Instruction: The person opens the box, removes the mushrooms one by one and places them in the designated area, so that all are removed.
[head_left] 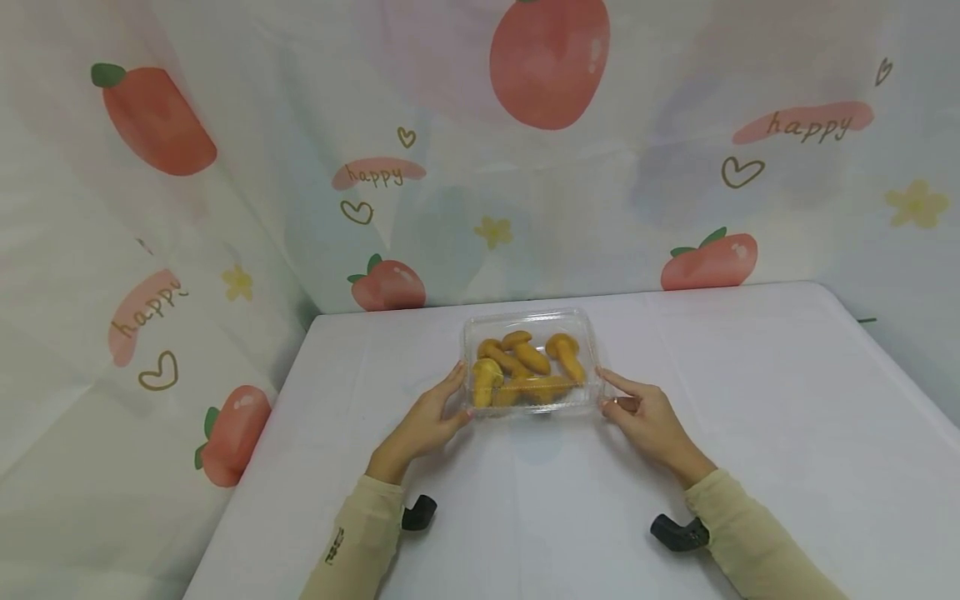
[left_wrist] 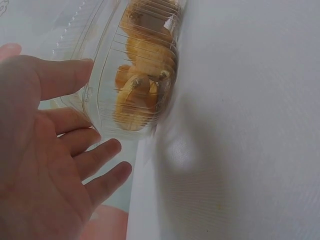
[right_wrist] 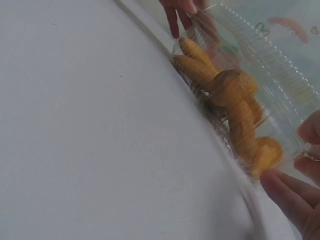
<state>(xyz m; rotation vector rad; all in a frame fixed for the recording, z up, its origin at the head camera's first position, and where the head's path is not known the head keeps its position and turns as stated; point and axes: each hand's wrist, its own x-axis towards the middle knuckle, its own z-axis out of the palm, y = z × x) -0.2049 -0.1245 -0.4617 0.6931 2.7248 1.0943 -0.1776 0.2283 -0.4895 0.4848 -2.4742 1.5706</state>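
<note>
A clear plastic clamshell box (head_left: 528, 317) with its lid down holds several yellow-brown mushrooms (head_left: 531, 358). It is near the far edge of the table. My left hand (head_left: 423, 427) grips its left end; the left wrist view shows the thumb on the rim, one finger beneath and the other fingers (left_wrist: 107, 182) spread. At the opposite end, my right hand (head_left: 651, 423) pinches the near right corner, with fingertips (right_wrist: 272, 182) on both sides of the rim in the right wrist view. Whether the box's base touches the table is unclear.
A white cloth (head_left: 525, 517) covers the table. Behind and to the left hangs a curtain (head_left: 450, 75) printed with fruit, hearts and flowers. Black curved pieces (head_left: 678, 533) stick out beside both sleeves.
</note>
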